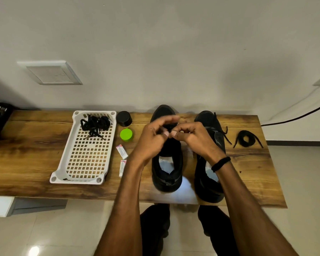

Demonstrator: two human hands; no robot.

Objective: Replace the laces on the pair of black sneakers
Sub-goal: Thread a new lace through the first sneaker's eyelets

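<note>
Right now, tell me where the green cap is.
In the head view, the green cap sits on the table, just right of the white basket, nearer the person than the black cap and left of the left hand.

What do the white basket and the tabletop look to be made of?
The basket looks like moulded white plastic: smooth, matte, with a regular grid of square holes. The tabletop shows brown wood grain with dark streaks and a slight sheen; solid wood or printed laminate, I cannot tell.
</note>
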